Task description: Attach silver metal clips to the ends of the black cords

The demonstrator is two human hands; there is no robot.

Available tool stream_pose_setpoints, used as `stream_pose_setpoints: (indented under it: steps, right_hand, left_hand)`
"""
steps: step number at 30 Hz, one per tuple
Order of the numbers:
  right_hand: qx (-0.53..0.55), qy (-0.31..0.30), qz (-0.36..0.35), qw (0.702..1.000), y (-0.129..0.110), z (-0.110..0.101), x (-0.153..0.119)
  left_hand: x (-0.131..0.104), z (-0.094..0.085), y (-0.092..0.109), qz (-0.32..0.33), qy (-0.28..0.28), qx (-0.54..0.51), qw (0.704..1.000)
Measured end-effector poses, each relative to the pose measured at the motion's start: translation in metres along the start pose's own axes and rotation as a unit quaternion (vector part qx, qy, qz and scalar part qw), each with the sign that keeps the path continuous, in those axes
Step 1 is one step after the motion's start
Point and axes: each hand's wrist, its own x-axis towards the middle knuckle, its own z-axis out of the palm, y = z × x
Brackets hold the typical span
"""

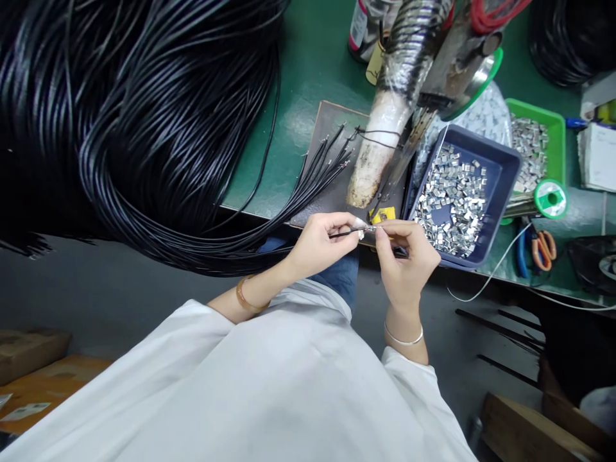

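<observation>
A thin black wire point(344, 233), at centre frame just off the green bench's point(298, 83) near edge, is pinched between thumb and fingertips of the left hand point(320, 244). Upper left, a large bundle of black cables point(144, 122) sweeps toward a dark mat point(332, 122). The right hand point(407, 256) pinches a small metal terminal point(370, 228) against the wire's tip. At right, a blue tray point(505, 170) holds silver terminals point(452, 196).

Open floor point(120, 301) lies at nine o'clock of the hands. At twelve a wrapped tool point(385, 141) blocks the way; at two a blue tray point(500, 186); at ten, cable bundles point(158, 128).
</observation>
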Motion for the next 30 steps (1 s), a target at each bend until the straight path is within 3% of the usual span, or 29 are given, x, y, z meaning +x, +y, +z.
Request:
stream_pose_setpoints:
  steps: [4,9,16,24,30]
  right_hand:
    - [-0.046,0.046,-0.069,0.996,0.003,0.004,-0.005]
    - [-0.066,0.049,-0.115,0.99,0.006,0.01,-0.006]
    - [-0.074,0.057,-0.107,0.99,0.003,0.011,0.001]
    - [-0.081,0.044,-0.13,0.987,0.002,0.01,-0.003]
    - [-0.047,0.009,-0.056,0.997,0.003,0.004,-0.001]
  left_hand:
    - [0.001,-0.002,-0.002,-0.006,-0.011,-0.016,1.0]
    - [0.006,-0.001,-0.004,0.01,0.006,-0.053,0.999]
    - [0.008,0.001,0.002,0.019,0.043,-0.033,0.998]
    - [0.004,-0.001,0.001,-0.007,0.03,-0.002,1.0]
    - [-0.003,0.0,0.0,0.016,-0.005,0.056,0.998]
